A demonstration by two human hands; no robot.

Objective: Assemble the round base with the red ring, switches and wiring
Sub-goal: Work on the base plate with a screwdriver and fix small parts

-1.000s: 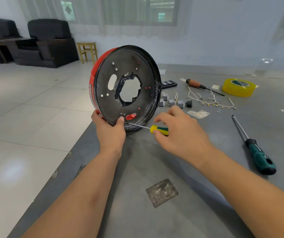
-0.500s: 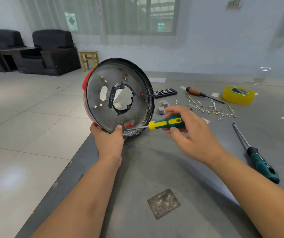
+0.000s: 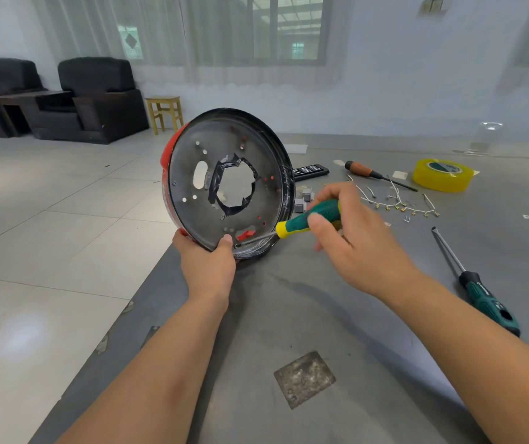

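Note:
The round black base (image 3: 266,200) stands on edge on the grey table, its inside facing me, with a ragged centre hole. The red ring (image 3: 167,152) shows along its left rim. My left hand (image 3: 207,267) grips the base at its bottom edge, thumb inside the rim. My right hand (image 3: 349,232) holds a small green and yellow screwdriver (image 3: 305,219); its tip rests inside the lower rim beside a red tab (image 3: 245,234). Small grey switches (image 3: 301,200) and loose wires with brass ends (image 3: 394,200) lie behind my right hand.
A large green-handled screwdriver (image 3: 474,283) lies at the right. At the back are a yellow tape roll (image 3: 442,175), a brown-handled screwdriver (image 3: 375,174) and a black bit holder (image 3: 310,170). A rough square patch (image 3: 305,378) marks the table near me. The table's left edge runs diagonally beside my left forearm.
The base has tilted so its inside faces me more squarely. My right hand moved up the screwdriver handle and raised it; the tip stays at the lower rim.

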